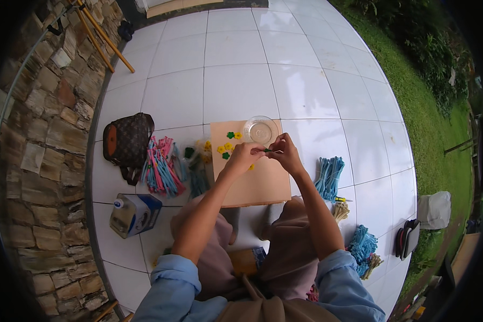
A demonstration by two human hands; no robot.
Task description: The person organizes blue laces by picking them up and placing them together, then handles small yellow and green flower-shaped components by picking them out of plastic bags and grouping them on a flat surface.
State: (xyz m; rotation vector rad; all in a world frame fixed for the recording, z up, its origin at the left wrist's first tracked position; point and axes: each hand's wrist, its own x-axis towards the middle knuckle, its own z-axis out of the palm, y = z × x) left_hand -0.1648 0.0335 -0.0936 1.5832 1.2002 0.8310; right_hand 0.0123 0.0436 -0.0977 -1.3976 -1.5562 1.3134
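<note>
My left hand [245, 156] and my right hand [287, 156] meet above a light-brown board [252, 188]. Both pinch a small dark green piece [267, 150] between their fingertips; it is mostly covered, so its exact shape cannot be told. Just beyond the fingers stands a round clear bowl [261, 118] at the board's far edge. Yellow flower-shaped pieces [228, 146] and green flower-shaped pieces [226, 155] lie on the board left of my left hand. Another yellow piece [251, 167] shows beneath my hands.
Left on the tiles are a pink-and-blue bundle of strands [163, 166], a brown bag [126, 140] and a metal can [137, 214]. Rightward lie a blue bundle [329, 174], a yellow-handled tool [341, 199], a beige bundle [340, 212] and another blue bundle [363, 241].
</note>
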